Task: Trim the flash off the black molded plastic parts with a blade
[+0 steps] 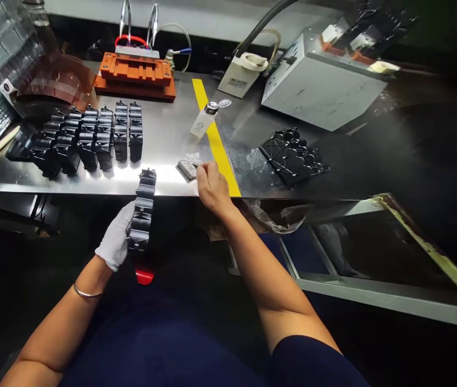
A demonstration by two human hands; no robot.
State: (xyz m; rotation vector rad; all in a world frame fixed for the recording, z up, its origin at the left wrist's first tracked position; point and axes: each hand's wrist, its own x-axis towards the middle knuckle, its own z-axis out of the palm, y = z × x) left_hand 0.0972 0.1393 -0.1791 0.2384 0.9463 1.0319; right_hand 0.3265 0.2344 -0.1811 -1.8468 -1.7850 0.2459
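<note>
My left hand (118,236), in a white glove, grips a long black plastic part (144,207) with a row of curved recesses. The part is held upright just off the bench's front edge. My bare right hand (213,187) is closed, thumb and fingers pinched together, at the bench edge. Its fingertips are at the right side of a small dark grey block (187,170) with a crumpled white tissue (192,158) on top. Whatever is in that pinch is hidden by the fingers. Behind stands a white dispenser bottle (201,124) with its metal lid flipped up.
Several similar black parts (121,131) stand in rows at left. An orange fixture (135,75) sits behind them. Yellow tape (220,148) crosses the metal bench. Right of it lie black frame-like pieces (292,156), a beige holder (242,75) and a grey box (320,80).
</note>
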